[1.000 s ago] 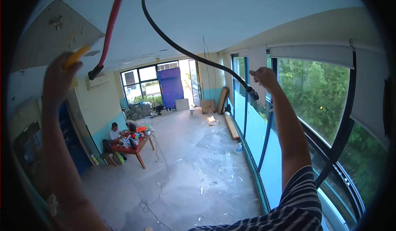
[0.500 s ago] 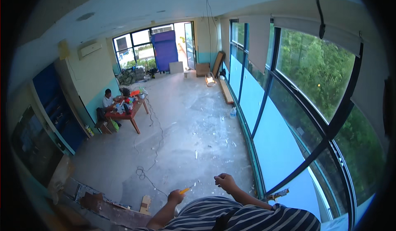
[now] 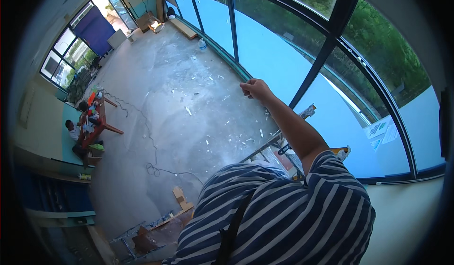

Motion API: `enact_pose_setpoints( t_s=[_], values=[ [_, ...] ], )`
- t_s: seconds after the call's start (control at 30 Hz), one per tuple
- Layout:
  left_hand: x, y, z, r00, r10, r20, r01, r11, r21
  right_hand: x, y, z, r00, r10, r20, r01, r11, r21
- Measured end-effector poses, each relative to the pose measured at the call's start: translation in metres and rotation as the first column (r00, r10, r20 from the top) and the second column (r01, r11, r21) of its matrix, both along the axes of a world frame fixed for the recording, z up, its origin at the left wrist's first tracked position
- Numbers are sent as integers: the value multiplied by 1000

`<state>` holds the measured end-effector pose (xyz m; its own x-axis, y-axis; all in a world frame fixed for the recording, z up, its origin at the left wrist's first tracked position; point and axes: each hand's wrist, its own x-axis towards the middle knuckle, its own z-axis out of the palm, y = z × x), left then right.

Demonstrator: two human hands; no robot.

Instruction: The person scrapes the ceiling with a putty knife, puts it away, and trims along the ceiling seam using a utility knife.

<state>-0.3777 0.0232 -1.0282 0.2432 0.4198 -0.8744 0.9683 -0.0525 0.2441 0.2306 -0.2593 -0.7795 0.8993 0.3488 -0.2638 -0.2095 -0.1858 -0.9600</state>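
My right arm stretches out over the floor, and at its end my right hand (image 3: 256, 89) is closed with the fingers curled in. Whether anything small sits between the fingertips cannot be made out. The hand is held up in the air, nearest to the low blue window panels (image 3: 276, 57). Below my forearm stands part of a stepladder (image 3: 307, 112), partly hidden by the arm and my striped shirt. My left hand is out of sight.
Far below, a person sits at a red table (image 3: 98, 130) heaped with things. A cable (image 3: 153, 154) snakes over the floor (image 3: 161, 75), where white scraps lie. A water bottle (image 3: 202, 44), a plank (image 3: 182, 28) and a lit lamp (image 3: 155, 26) stand along the windows.
My view has turned and tilted toward the windows. The right arm now reaches farther out. My left hand, which held a yellow-handled tool, has left the picture.
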Motion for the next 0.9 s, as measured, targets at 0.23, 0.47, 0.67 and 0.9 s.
enact_pose_setpoints(
  t_s=[0.23,0.47,0.67,0.9],
  values=[
    [102,39,44,923,-348,165,326,934,145,-50,-20,-75,908,70,414,211,777,-593],
    [304,158,159,810,-484,330,184,744,642,-37,-140,-73,920,85,383,354,238,-904],
    [438,137,518,370,-849,378,-277,287,917,-36,-174,-89,997,41,72,66,126,-990],
    [505,40,824,486,-865,-129,-611,-441,657,-38,-172,-81,984,-69,162,174,235,-956]
  ],
)
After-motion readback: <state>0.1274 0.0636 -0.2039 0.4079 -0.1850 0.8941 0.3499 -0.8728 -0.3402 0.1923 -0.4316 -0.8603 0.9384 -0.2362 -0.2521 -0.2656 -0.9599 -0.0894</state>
